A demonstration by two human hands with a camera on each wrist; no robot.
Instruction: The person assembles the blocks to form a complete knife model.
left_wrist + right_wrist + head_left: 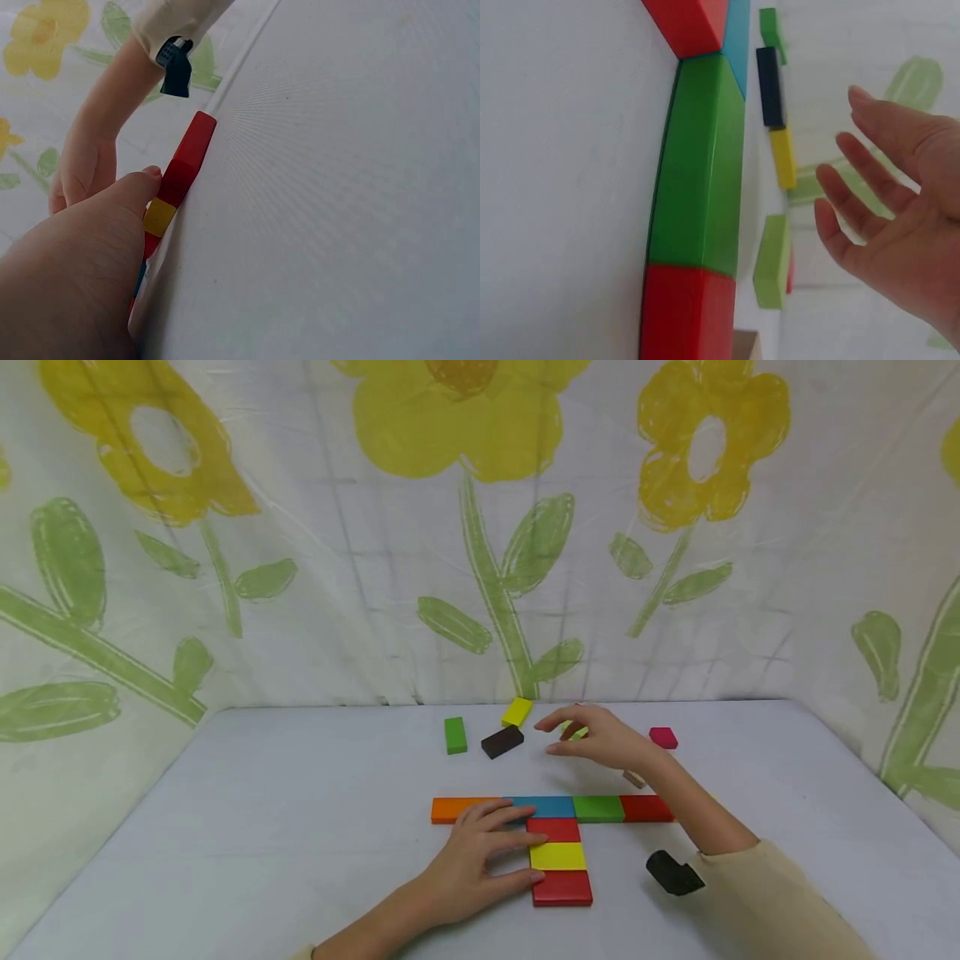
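Observation:
Flat colored blocks form a T shape on the table. Its crossbar runs from an orange block [453, 808] through a blue block [553, 807] and a green block [598, 809] to a dark red block [647, 808]. Below the blue one, a red block [557, 831], a yellow block [558, 857] and another red block [562, 888] make the stem. My left hand [476, 868] rests along the stem's left side, fingertips touching it. Above the table, my right hand [607, 739] hovers with loosely bent fingers, holding nothing, near a light green block [772, 262].
Loose blocks lie behind the T: green [455, 736], black [502, 742], yellow [517, 712], pink [663, 737] and a wood-colored block [633, 778] partly hidden by the right forearm. A flower-printed curtain [360, 610] hangs at the table's back edge.

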